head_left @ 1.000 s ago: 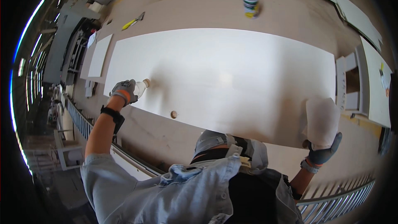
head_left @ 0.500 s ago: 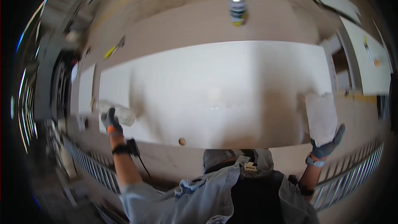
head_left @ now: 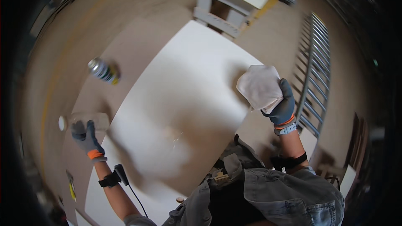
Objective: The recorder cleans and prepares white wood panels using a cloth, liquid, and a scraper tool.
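Observation:
My left hand (head_left: 86, 136), in a grey glove with an orange cuff, is closed around a blurred clear bottle (head_left: 83, 121) with a white cap, held over the brown table left of the large white panel (head_left: 184, 100). My right hand (head_left: 281, 102), also gloved, grips a folded white cloth (head_left: 259, 86) at the panel's right edge. A faint wet patch (head_left: 176, 136) shows on the panel in front of me.
A spray can (head_left: 102, 70) lies on the brown table (head_left: 138, 37) beyond the panel. A pale pallet-like stand with boards (head_left: 234, 0) sits at the far end. A metal railing (head_left: 314, 71) runs along the right. A small round knob (head_left: 180, 199) lies near my chest.
The view has swung round, so the panel now runs diagonally. My left hand with the bottle has moved off the panel to its left. My right hand has brought the cloth up onto the panel's edge.

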The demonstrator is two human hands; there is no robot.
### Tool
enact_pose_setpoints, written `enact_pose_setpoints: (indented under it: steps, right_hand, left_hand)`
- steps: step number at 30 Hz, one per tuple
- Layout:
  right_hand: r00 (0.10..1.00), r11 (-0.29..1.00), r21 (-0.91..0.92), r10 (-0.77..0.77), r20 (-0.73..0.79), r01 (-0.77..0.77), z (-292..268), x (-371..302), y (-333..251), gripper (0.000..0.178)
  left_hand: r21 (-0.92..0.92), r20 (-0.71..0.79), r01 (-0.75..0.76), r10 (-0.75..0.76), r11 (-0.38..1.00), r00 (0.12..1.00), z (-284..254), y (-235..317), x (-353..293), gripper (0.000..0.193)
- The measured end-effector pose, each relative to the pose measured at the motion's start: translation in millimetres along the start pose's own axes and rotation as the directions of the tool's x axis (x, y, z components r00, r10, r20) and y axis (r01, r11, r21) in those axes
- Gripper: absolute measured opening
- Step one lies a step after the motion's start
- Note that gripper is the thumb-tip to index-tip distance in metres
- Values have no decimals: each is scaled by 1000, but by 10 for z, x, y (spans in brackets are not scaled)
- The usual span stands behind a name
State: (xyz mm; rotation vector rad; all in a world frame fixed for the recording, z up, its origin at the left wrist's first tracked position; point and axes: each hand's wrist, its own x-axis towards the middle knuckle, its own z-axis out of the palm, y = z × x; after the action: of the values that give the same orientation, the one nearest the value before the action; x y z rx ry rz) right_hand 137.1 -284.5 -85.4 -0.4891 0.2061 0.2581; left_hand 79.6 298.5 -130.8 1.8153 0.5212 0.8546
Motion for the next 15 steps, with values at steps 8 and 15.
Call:
enact_pose_setpoints:
  steps: [8, 15]
  right_hand:
    - [907, 894, -289, -394, -148, 342, -307, -479, -323, 56]
    - [542, -116, -987, -826, 157, 110, -878, 617, -316, 59]
  left_hand:
    - [293, -145, -37, 83, 955, 986, 457, -873, 536, 64]
    - [729, 112, -89, 11, 679, 994, 135, -848, -20, 79]
